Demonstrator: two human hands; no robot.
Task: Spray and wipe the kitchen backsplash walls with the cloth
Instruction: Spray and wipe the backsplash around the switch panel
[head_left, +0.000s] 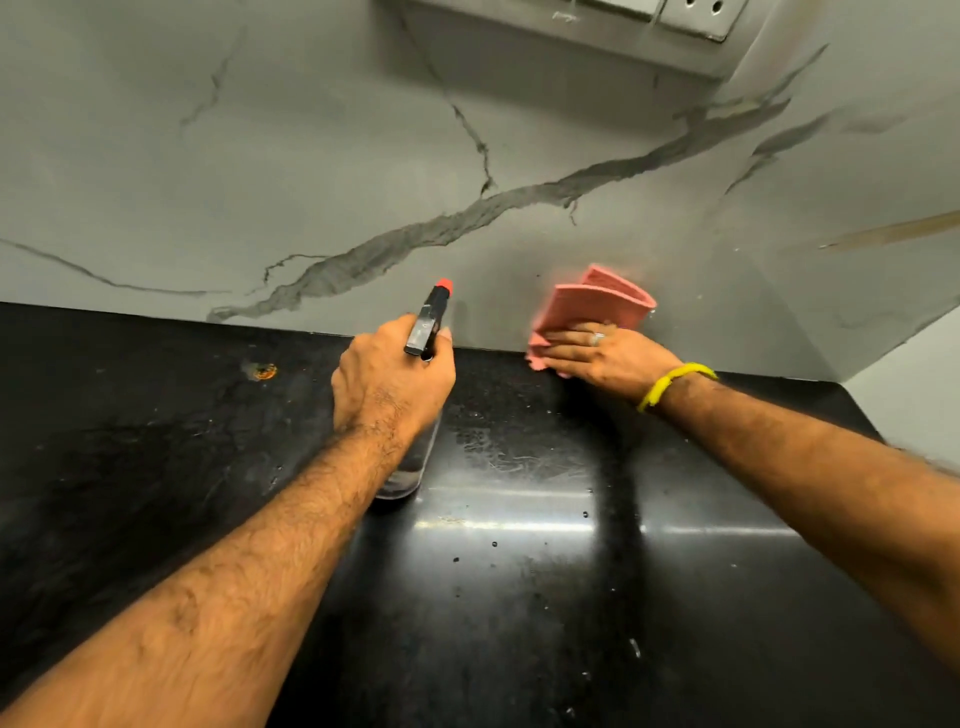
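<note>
Left hand grips spray bottle; right hand (fingers flat) presses cloth against backsplash

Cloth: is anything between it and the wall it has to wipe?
Nothing visible. The right hand presses the cloth flat on the wall just above the counter; the bottle in the left hand is off to its left.

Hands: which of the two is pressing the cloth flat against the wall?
The right hand, with the yellow wristband, presses the pink cloth with straight fingers. The left hand grips the spray bottle.
</note>
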